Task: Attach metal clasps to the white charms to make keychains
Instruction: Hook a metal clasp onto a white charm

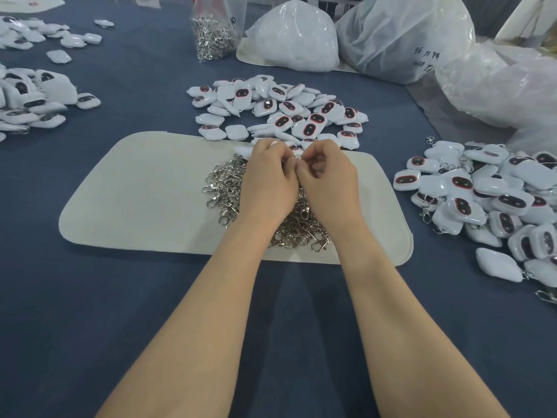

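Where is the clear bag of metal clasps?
The clear bag stands far back in the head view, just left of the big white sack, behind the middle charm pile.

both bare forearms lie stretched out from the near edge, the left from 7 o'clock and the right from 5 o'clock, converging toward 12. the left hand (268,179) and right hand (330,182) sit side by side, backs up, fingers curled inward. their fingertips (291,165) meet, pinching a small metal clasp (297,157) between them.
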The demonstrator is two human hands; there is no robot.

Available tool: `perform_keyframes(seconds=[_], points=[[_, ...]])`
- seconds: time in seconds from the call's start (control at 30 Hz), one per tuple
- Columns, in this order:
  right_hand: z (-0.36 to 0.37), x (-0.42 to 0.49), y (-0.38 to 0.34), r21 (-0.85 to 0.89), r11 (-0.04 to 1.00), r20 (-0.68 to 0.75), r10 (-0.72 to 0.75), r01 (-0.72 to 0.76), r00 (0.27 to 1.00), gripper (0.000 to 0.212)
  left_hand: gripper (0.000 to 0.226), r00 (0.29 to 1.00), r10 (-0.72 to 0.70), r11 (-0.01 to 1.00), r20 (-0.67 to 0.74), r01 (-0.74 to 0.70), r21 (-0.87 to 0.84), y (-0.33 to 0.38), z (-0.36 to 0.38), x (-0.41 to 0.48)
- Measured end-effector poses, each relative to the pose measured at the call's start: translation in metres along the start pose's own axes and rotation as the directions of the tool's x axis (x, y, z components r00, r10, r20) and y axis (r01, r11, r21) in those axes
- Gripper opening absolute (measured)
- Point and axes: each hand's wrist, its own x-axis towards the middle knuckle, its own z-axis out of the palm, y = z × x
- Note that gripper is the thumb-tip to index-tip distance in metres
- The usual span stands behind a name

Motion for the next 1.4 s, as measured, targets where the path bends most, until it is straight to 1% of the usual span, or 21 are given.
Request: perform_keyframes(seconds=[0.3, 0.43, 0.47, 0.5, 0.57, 0.63, 0.7, 0.8, 0.9, 1.3, 1.4], points=[[-0.001, -0.002, 0.0, -0.033, 0.998, 0.0, -0.061, 0.06, 0.998, 0.016, 0.011, 1.0, -0.014, 0.999, -0.001, 0.014, -0.034, -0.001, -0.001, 0.0], [-0.005, -0.001, 0.001, -0.022, 0.999, -0.066, -0.043, 0.042, 0.997, 0.015, 0.006, 0.999, -0.038, 0.996, 0.027, 0.04, -0.083, 0.001, -0.001, -0.001], [-0.006, 0.0, 0.002, -0.026, 0.999, -0.094, -0.037, 0.034, 0.995, 0.015, 0.004, 0.998, -0.05, 0.992, 0.033, 0.054, -0.118, 0.002, -0.001, -0.001], [-0.007, 0.0, 0.003, -0.035, 0.999, -0.119, -0.028, 0.024, 0.993, 0.015, 0.009, 0.997, -0.073, 0.982, 0.034, 0.077, -0.171, 0.003, -0.002, -0.001], [-0.009, 0.002, 0.006, -0.048, 0.999, -0.152, 0.0, -0.007, 0.988, 0.014, 0.024, 0.987, -0.148, 0.94, 0.056, 0.158, -0.302, 0.005, -0.005, -0.002], [-0.01, 0.002, 0.008, -0.05, 0.998, -0.167, 0.025, -0.034, 0.986, 0.012, 0.033, 0.974, -0.204, 0.901, 0.102, 0.227, -0.37, 0.007, -0.007, -0.001], [-0.01, 0.003, 0.009, -0.064, 0.997, -0.171, 0.032, -0.043, 0.985, 0.011, 0.032, 0.964, -0.214, 0.878, 0.155, 0.259, -0.403, 0.008, -0.008, -0.002], [-0.01, 0.003, 0.009, -0.078, 0.996, -0.182, 0.032, -0.046, 0.983, 0.011, 0.026, 0.962, -0.17, 0.845, 0.213, 0.253, -0.471, 0.011, -0.008, -0.004], [-0.01, 0.003, 0.008, -0.084, 0.995, -0.176, 0.034, -0.049, 0.984, 0.011, 0.023, 0.964, -0.145, 0.85, 0.224, 0.238, -0.47, 0.01, -0.008, -0.004], [-0.007, 0.002, 0.007, -0.098, 0.995, -0.137, 0.008, -0.022, 0.991, 0.011, 0.021, 0.97, -0.15, 0.89, 0.19, 0.217, -0.401, 0.004, -0.004, -0.003], [-0.006, 0.001, 0.007, -0.141, 0.99, -0.098, -0.022, 0.008, 0.995, 0.013, 0.019, 0.97, -0.16, 0.898, 0.185, 0.221, -0.381, 0.003, -0.003, -0.001]])
